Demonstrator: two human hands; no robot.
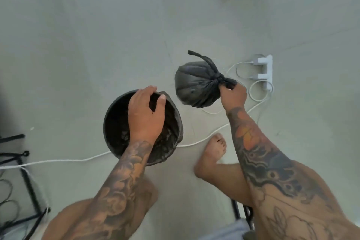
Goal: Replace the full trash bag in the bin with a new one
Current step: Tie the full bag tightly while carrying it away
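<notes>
We look straight down at a pale floor (97,45), where a round black bin (115,122) stands between the person's knees and the wall side of the view. The left hand (145,115) lies spread over the bin's mouth, fingers curled over the far rim and into a dark liner (173,122) that shows along the right inner wall — whether the fingers actually pinch that liner we cannot tell. Just to the right of the bin sits the full trash bag (192,84), black and knotted at the top, with one loose tie end sticking up and away. The right hand (232,95) is closed around the bag's neck right at the knot, gripping it. Behind the bag a white power strip (267,72) lies on the floor with chargers plugged in, and a white cable (78,160) trails from it, passing under the bin's near side. A bare foot (214,148) rests on the floor beside the bin.
</notes>
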